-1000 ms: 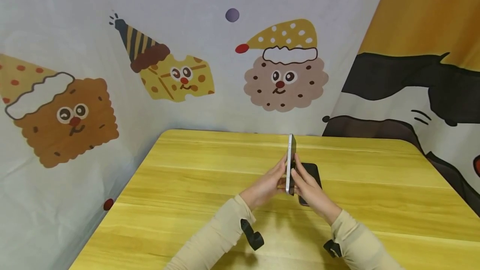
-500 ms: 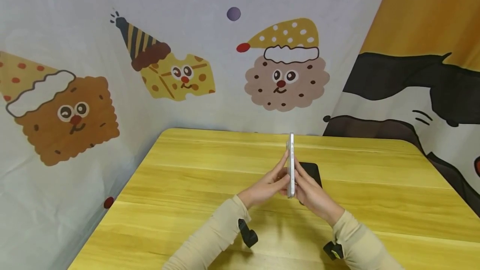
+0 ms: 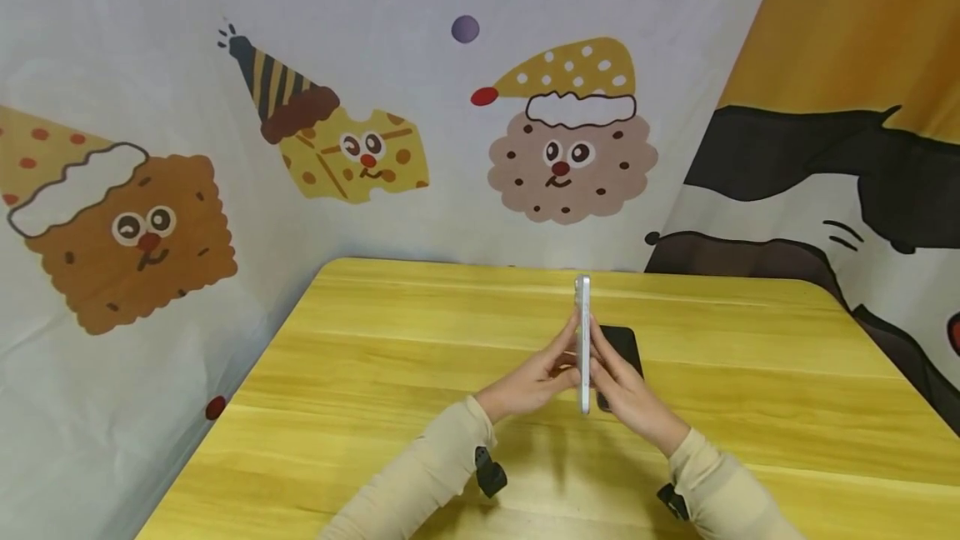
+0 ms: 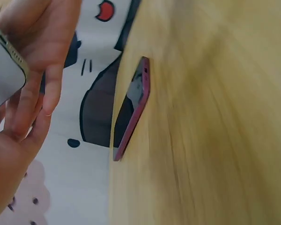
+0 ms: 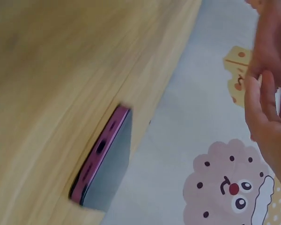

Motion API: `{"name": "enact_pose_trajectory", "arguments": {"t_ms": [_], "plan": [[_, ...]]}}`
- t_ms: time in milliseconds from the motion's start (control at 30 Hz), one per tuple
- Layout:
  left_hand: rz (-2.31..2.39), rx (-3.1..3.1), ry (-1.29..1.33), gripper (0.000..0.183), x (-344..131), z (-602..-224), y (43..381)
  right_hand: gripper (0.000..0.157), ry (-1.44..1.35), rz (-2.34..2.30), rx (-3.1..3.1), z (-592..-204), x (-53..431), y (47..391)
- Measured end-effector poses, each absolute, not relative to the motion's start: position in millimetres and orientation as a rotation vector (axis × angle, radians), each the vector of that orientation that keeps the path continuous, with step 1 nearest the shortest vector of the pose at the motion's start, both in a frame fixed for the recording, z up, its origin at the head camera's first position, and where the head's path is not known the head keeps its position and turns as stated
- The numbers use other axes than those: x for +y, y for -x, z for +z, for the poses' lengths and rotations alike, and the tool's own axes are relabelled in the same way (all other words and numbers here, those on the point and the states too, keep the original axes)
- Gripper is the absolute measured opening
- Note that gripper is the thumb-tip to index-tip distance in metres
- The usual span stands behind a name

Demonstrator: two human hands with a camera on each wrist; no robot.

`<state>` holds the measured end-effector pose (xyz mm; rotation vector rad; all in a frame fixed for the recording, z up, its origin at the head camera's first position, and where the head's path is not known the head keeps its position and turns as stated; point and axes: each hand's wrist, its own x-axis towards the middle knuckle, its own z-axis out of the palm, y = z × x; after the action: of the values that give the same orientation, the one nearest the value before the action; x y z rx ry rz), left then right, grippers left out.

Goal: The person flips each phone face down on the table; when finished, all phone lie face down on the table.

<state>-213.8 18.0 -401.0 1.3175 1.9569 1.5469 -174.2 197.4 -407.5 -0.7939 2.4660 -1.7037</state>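
Holding silver phone (image 3: 585,348): both grips (image 3: 522,383) (image 3: 633,397); black phone's (image 3: 624,343) purple edge (image 5: 96,158) clear in wrist views only.

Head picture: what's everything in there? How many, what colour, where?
Wood-grain table: 1, yellow, lower half
Held smartphone: 1, silvery, upright above table
Lying smartphone: 1, black, flat on table
Backdrop: count unclear, mostly white, behind table
Square cookie print: 1, brown, backdrop's left
Cheese print: 1, yellow, next right
Round cookie print: 1, pinkish, next right
Cropped drawing: 1, black, white, orange, far right
Dots: several, purple or red, scattered
Sleeves: 2, beige, both arms
Wrist cameras: 2, black, at cuffs
Left hand: 1, bare, on held smartphone's left
Right hand: 1, bare, on its right
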Motion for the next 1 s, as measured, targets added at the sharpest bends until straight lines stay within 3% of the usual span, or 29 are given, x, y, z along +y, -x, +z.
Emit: {"name": "enact_pose_trajectory", "arguments": {"t_ms": [267, 433, 800, 1000], "plan": [[1.384, 2.161, -1.563, 0.075, 19.8, -406.8, 212.2, 0.059, 1.241, -1.634, 2.576, -412.8, 199.4, 174.2], [1.362, 2.173, -1.585, 0.076, 19.5, -403.9, 211.1, 0.059, 1.321, -1.654, 2.571, -412.6, 198.6, 174.8], [1.445, 2.145, -1.524, 0.076, 21.1, -403.5, 209.2, 0.056, 1.241, -1.786, 2.557, -408.4, 195.1, 171.5], [1.591, 2.031, -1.374, 0.069, 23.0, -399.3, 204.4, 0.05, 0.817, -1.876, 2.695, -405.4, 189.7, 167.7]]}}
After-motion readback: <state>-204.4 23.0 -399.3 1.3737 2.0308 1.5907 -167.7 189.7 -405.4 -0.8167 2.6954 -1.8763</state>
